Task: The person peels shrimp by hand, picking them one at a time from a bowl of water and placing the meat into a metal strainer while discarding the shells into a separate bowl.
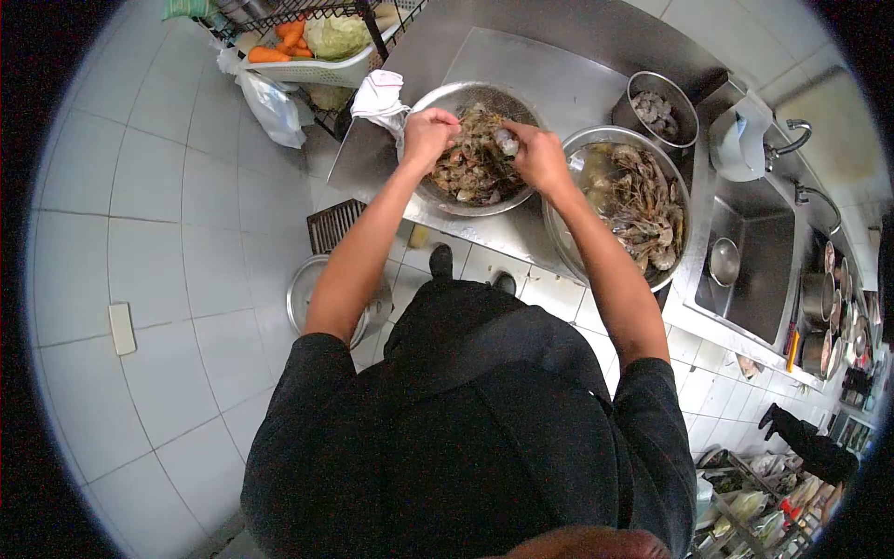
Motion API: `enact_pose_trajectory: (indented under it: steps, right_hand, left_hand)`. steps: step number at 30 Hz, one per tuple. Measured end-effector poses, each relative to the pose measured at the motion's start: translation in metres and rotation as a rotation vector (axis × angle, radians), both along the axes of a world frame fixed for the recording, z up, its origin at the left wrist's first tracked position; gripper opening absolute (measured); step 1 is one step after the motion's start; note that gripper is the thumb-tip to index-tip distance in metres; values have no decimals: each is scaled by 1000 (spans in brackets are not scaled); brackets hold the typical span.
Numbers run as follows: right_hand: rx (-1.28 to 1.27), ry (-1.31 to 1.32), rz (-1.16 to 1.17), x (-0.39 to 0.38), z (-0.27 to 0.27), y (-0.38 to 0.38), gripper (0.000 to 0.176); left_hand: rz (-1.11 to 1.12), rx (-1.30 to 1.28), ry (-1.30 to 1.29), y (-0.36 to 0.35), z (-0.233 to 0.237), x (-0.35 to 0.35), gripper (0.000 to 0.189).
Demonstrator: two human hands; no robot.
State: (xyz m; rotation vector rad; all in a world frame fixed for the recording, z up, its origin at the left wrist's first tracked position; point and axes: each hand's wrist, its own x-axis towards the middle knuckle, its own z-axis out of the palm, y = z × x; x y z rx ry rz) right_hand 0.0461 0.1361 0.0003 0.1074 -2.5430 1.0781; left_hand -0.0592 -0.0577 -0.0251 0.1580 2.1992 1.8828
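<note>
My left hand [431, 138] is over the left side of a metal bowl [499, 204], its fingertips pinched together. Whatever sits between those fingers is too small to make out. Across from it, my right hand [540, 156] grips a pale, peeled shrimp [507, 142] between thumb and fingers. Below both hands, shrimp heads and shells [475, 177] fill the bowl. A larger basin [551, 224] stands beside it on the right, holding whole unpeeled shrimp [638, 200] in cloudy water. Behind that basin, a smaller metal pot [687, 138] contains peeled shrimp [656, 114].
A white cloth [378, 97] lies at the counter's left edge. Vegetables sit in a white basket [345, 73] at the upper left. To the right is a sink [745, 289] with a small metal bowl [724, 262] and taps [792, 138]. Another person's dark sleeve [810, 443] shows lower right.
</note>
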Motion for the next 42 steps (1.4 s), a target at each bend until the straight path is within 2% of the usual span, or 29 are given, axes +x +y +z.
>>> enact_pose_trajectory:
  steps: [2,3,6,7,10,11,14,15,19,22,28,31,34,37,40,42]
  right_hand:
    - [23,2,0,1,-2,2,43]
    - [33,2,-1,1,-2,2,43]
    - [49,8,-2,4,-4,2,43]
    - [38,15,1,5,-3,1,43]
    - [15,15,1,8,3,0,42]
    - [12,0,-5,9,6,-1,42]
    - [-30,56,31,7,1,-3,41]
    - [-48,94,54,6,0,-5,41]
    - [-17,80,86,7,-1,-12,34]
    - [45,55,127,9,0,-17,28]
    - [177,91,140,1,-13,-21,25]
    - [236,84,132,-4,-14,-24,25]
    - [240,51,80,-14,-11,-28,27]
    - [193,-20,9,-21,-2,-31,28]
    - [128,-26,-108,-32,0,-34,21]
    - [19,5,-204,-45,-7,-32,14]
  left_hand:
    - [-9,-70,7,-2,9,0,13]
    - [0,-31,38,0,13,2,24]
    - [61,-463,130,-1,27,4,47]
    - [136,-403,120,0,20,-1,60]
    - [67,-433,144,9,21,-8,57]
    - [34,-235,-1,14,19,2,49]
    - [-370,187,-410,27,49,47,63]
    - [-574,300,-426,29,46,47,53]
    - [-484,389,-589,32,25,39,33]
    - [-426,438,-735,28,15,29,28]
    - [-142,512,-638,31,4,43,19]
    - [-170,465,-547,25,2,42,18]
    - [-110,460,-497,26,17,55,25]
    - [-157,540,-463,20,26,62,41]
    - [-166,260,-272,12,34,77,55]
    - [-156,289,-218,8,29,83,56]
